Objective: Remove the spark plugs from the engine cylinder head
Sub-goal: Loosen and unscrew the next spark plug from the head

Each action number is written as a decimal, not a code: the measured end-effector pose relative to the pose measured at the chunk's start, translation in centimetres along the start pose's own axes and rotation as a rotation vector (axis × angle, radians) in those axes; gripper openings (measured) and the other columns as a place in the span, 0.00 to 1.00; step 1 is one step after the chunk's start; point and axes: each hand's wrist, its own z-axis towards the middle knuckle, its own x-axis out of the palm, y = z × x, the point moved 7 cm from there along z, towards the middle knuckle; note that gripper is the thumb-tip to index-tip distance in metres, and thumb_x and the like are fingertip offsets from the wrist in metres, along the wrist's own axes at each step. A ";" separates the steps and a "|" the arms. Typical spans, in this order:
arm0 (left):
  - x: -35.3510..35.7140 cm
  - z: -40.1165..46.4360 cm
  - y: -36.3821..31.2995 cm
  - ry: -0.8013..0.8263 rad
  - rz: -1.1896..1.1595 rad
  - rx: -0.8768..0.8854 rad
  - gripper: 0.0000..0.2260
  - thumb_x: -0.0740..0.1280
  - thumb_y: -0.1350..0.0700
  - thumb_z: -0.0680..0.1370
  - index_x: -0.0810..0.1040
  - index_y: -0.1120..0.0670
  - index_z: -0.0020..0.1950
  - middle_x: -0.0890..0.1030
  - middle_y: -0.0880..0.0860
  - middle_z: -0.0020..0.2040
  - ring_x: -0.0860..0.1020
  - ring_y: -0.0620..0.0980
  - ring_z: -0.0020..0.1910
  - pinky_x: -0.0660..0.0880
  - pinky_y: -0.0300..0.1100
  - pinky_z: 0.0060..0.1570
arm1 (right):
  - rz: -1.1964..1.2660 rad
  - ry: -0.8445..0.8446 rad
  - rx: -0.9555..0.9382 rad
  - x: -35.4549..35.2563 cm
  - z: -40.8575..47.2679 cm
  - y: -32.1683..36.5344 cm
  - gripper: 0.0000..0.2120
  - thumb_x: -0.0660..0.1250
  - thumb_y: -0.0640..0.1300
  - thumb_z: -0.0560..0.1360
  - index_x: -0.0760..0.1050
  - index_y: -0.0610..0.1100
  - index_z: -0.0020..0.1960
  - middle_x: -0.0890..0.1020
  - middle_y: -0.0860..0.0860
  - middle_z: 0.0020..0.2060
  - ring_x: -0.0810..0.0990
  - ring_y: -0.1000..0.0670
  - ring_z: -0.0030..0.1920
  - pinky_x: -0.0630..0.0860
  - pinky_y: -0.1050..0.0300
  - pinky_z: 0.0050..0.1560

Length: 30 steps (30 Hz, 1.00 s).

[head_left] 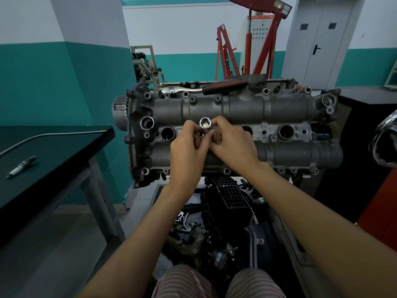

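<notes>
Both hands, left hand (186,145) and right hand (231,141), pinching the socket (205,122) at frame centre over the cylinder head (279,108). Loose grip could drop it down the plug well.

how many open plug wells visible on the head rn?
3 open wells on the cylinder head: one at the left end, one just right of the hands, one near the right end. A fourth may be hidden under the hands and socket.
</notes>
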 end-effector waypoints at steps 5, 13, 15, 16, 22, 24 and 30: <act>-0.1 -0.1 -0.2 0.015 0.013 0.032 0.11 0.68 0.55 0.77 0.66 0.43 0.42 0.69 0.48 0.29 0.68 0.40 0.28 0.65 0.28 0.29 | -0.050 0.007 -0.041 0.0 -0.1 0.1 0.07 0.62 0.46 0.76 0.74 0.43 0.49 0.75 0.52 0.32 0.78 0.46 0.39 0.60 0.57 0.34; -0.2 0.0 0.1 -0.016 -0.013 0.024 0.06 0.68 0.58 0.76 0.72 0.52 0.42 0.69 0.52 0.28 0.66 0.41 0.28 0.65 0.30 0.28 | -0.058 0.003 -0.125 0.0 -0.4 0.8 0.13 0.60 0.46 0.77 0.72 0.46 0.60 0.81 0.50 0.37 0.80 0.46 0.40 0.61 0.57 0.35; -0.1 -0.1 0.1 -0.023 -0.026 0.009 0.09 0.69 0.57 0.76 0.70 0.51 0.40 0.70 0.55 0.29 0.65 0.42 0.28 0.65 0.32 0.28 | -0.018 0.001 -0.066 -0.1 -0.3 0.5 0.14 0.62 0.48 0.75 0.71 0.47 0.60 0.80 0.53 0.35 0.80 0.48 0.39 0.61 0.58 0.35; 0.0 -0.1 0.1 -0.021 -0.028 0.009 0.10 0.69 0.56 0.76 0.69 0.49 0.39 0.69 0.53 0.29 0.65 0.42 0.28 0.65 0.32 0.28 | 0.000 0.001 -0.039 -0.1 -0.2 0.2 0.13 0.63 0.48 0.74 0.71 0.46 0.57 0.78 0.54 0.33 0.79 0.49 0.39 0.60 0.57 0.35; -0.1 -0.2 -0.3 0.026 0.045 0.092 0.05 0.66 0.57 0.78 0.73 0.47 0.49 0.69 0.45 0.31 0.67 0.41 0.29 0.64 0.28 0.32 | -0.018 -0.003 -0.088 -0.2 -0.4 0.4 0.07 0.62 0.44 0.76 0.74 0.42 0.51 0.70 0.57 0.27 0.77 0.46 0.35 0.60 0.57 0.30; -0.2 -0.2 -0.1 0.012 0.077 0.104 0.05 0.65 0.59 0.78 0.77 0.54 0.53 0.70 0.44 0.32 0.68 0.41 0.31 0.64 0.28 0.34 | -0.041 -0.005 -0.129 -0.3 -0.5 0.8 0.10 0.60 0.43 0.77 0.74 0.43 0.56 0.78 0.52 0.31 0.79 0.45 0.37 0.63 0.57 0.32; -0.3 -0.1 0.2 -0.035 -0.048 0.023 0.09 0.69 0.57 0.76 0.70 0.48 0.40 0.72 0.56 0.31 0.66 0.42 0.29 0.65 0.32 0.29 | -0.010 0.030 -0.093 -0.2 -0.4 0.9 0.14 0.62 0.46 0.76 0.72 0.48 0.61 0.75 0.55 0.31 0.79 0.49 0.38 0.67 0.56 0.36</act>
